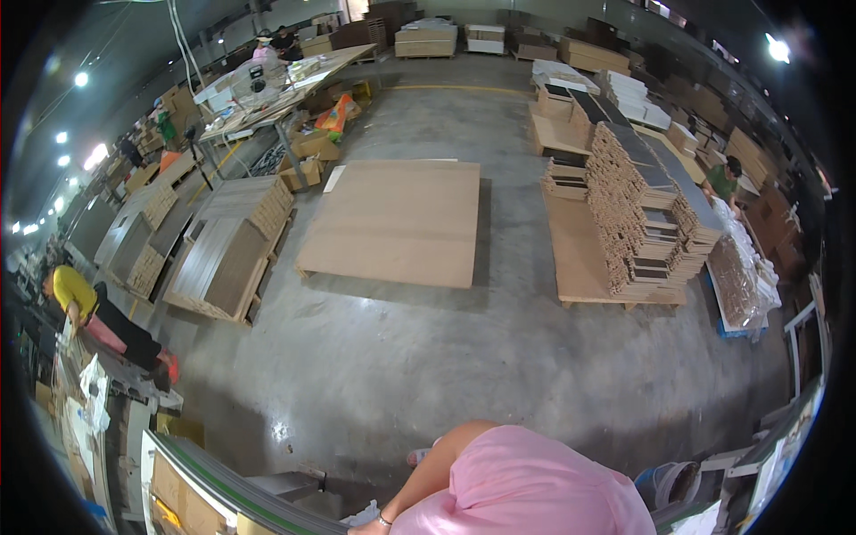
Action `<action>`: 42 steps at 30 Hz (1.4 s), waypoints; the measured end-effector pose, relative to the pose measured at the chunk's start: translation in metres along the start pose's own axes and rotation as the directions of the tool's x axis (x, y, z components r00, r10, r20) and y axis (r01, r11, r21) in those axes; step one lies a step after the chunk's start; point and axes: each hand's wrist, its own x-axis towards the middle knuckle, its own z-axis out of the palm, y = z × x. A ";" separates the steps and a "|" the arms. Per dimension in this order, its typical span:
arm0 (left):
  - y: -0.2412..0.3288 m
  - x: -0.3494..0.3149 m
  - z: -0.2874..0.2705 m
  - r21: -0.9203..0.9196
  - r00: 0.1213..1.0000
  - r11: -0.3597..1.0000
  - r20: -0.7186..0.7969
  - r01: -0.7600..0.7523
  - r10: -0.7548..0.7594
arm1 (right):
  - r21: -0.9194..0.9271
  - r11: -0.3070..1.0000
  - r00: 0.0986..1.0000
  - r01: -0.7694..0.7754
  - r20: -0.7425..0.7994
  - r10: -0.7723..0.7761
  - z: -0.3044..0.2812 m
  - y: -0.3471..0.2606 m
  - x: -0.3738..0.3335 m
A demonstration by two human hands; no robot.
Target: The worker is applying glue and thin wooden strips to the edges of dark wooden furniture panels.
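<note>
My right arm, in a pink sleeve (553, 481), bends at the elbow and reaches to the lower left. A band (384, 518) circles its wrist. Only part of my right hand (369, 528) shows at the lower edge; its fingers are cut off, so whether it holds anything cannot be told. It is near the end of a long rail (241, 486) with a green strip. Close by the wrist is a crumpled whitish piece (364, 514). My left hand is out of view. Part of a shoe (419, 456) shows beyond the forearm.
A low brown-topped stack (392, 223) stands mid-floor. Pallets of stacked boards flank it, left (223, 259) and right (637, 223). A person in yellow (76, 294) bends at far left; another in green (724, 178) works at right. A bucket (673, 483) stands at lower right.
</note>
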 end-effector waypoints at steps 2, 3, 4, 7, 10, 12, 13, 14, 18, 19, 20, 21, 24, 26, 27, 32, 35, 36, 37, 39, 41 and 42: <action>-0.008 0.003 -0.006 0.029 0.997 0.999 0.068 0.037 -0.039 | 0.034 0.999 0.999 0.009 -0.033 -0.008 -0.013 0.001 0.005; -0.009 0.002 -0.005 0.008 0.995 0.997 0.063 0.080 -0.080 | 0.050 0.999 0.999 0.012 -0.046 -0.010 -0.021 0.003 0.002; -0.008 0.003 -0.006 -0.013 0.991 0.992 0.054 0.123 -0.122 | 0.066 0.998 0.998 0.014 -0.054 -0.010 -0.024 0.001 0.000; 0.003 0.002 -0.010 -0.021 0.981 0.981 0.020 0.194 -0.193 | 0.112 0.994 0.999 0.003 -0.034 0.001 -0.041 -0.008 -0.011; 0.035 -0.010 -0.004 -0.005 0.981 0.984 -0.080 0.178 -0.178 | 0.151 0.988 0.999 -0.034 0.033 0.029 -0.043 -0.015 -0.021; 0.034 -0.012 -0.018 0.048 0.986 0.989 -0.090 0.142 -0.137 | 0.177 0.982 0.995 -0.065 0.090 0.050 -0.047 -0.029 -0.027; 0.048 -0.020 -0.014 0.144 0.976 0.978 -0.177 0.151 -0.125 | 0.186 0.979 0.992 -0.084 0.113 0.064 -0.047 -0.033 -0.025; 0.046 -0.025 -0.016 0.149 0.973 0.977 -0.194 0.155 -0.125 | 0.203 0.975 0.991 -0.087 0.120 0.064 -0.012 0.003 0.000; -0.008 -0.037 -0.083 0.263 0.940 0.908 -0.193 0.326 -0.281 | 0.268 0.957 0.986 -0.113 0.151 0.074 0.013 0.009 0.022; -0.023 -0.042 -0.110 0.450 0.968 0.857 -0.085 0.250 -0.238 | 0.285 0.952 0.986 -0.116 0.152 0.074 0.021 0.010 0.025; -0.037 -0.046 -0.136 0.610 0.976 0.778 0.029 0.152 -0.214 | 0.298 0.947 0.985 -0.119 0.154 0.076 0.028 0.013 0.024; -0.049 -0.051 -0.158 0.737 0.967 0.675 0.143 0.038 -0.210 | 0.308 0.943 0.984 -0.125 0.157 0.079 0.035 0.014 0.026; -0.066 -0.065 -0.170 0.706 0.970 0.708 0.190 -0.026 -0.154 | 0.314 0.933 0.974 -0.174 0.194 0.116 0.055 0.022 0.020; -0.083 -0.067 -0.168 0.425 0.999 0.905 0.022 0.019 -0.031 | 0.318 0.914 0.945 -0.252 0.285 0.162 0.067 0.007 0.015; -0.088 -0.068 -0.167 0.284 0.995 0.959 -0.102 0.015 0.015 | 0.317 0.897 0.916 -0.307 0.353 0.188 0.096 0.015 0.008; -0.036 -0.083 -0.150 -0.265 0.814 0.932 -0.464 0.249 -0.349 | 0.522 0.687 0.857 -0.505 0.205 0.473 0.088 -0.057 -0.026; -0.043 -0.092 -0.173 -0.458 0.751 0.864 -0.490 0.211 -0.443 | 0.507 0.672 0.840 -0.540 0.276 0.468 0.082 -0.049 -0.029; -0.043 -0.091 -0.174 -0.464 0.761 0.858 -0.469 0.220 -0.448 | 0.470 0.694 0.826 -0.546 0.165 0.538 0.087 -0.072 -0.030; -0.043 -0.090 -0.177 -0.480 0.750 0.849 -0.474 0.219 -0.461 | 0.431 0.708 0.819 -0.559 0.155 0.552 0.085 -0.075 -0.028; -0.053 -0.093 -0.181 -0.454 0.750 0.874 -0.513 0.176 -0.417 | 0.324 0.761 0.824 -0.563 0.146 0.547 0.081 -0.076 -0.027; -0.054 -0.095 -0.180 -0.352 0.764 0.919 -0.540 0.177 -0.354 | 0.239 0.785 0.821 -0.571 0.169 0.546 0.084 -0.082 -0.028; -0.050 -0.097 -0.178 -0.301 0.772 0.929 -0.530 0.215 -0.350 | 0.223 0.790 0.821 -0.571 0.149 0.551 0.086 -0.086 -0.028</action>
